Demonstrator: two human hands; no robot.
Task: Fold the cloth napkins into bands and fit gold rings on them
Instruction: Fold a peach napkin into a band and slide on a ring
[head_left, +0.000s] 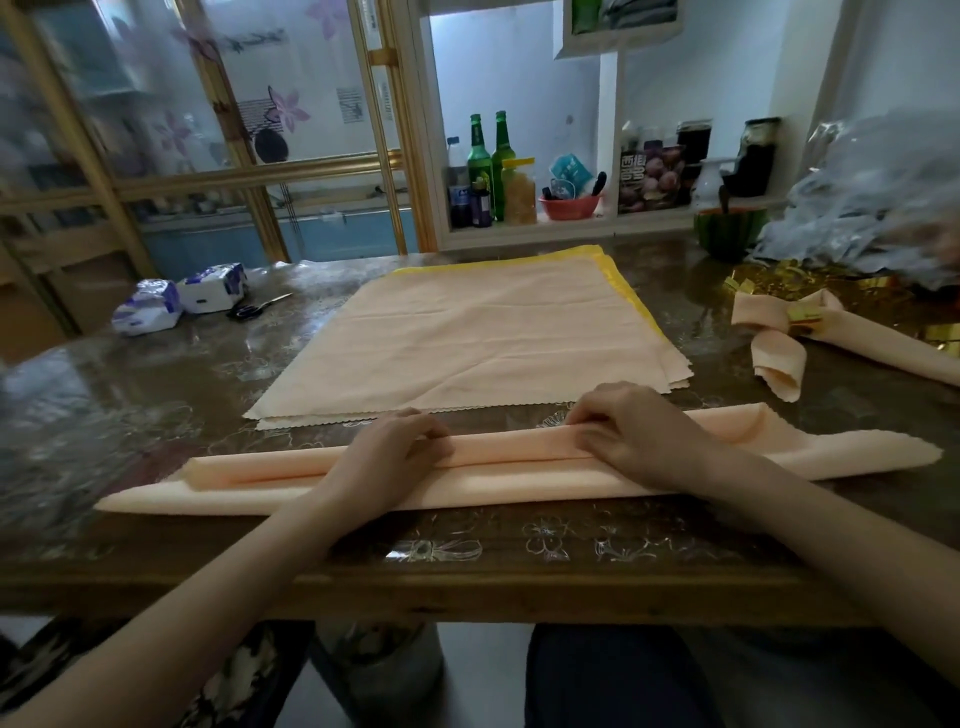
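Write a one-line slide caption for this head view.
Left hand and right hand pinch the fold of a long peach napkin band; flat napkin stack behind, ringed napkin at right.

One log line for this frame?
phase: folding | left hand: grips napkin | right hand: grips napkin | stack: behind | finished napkin: right, ringed
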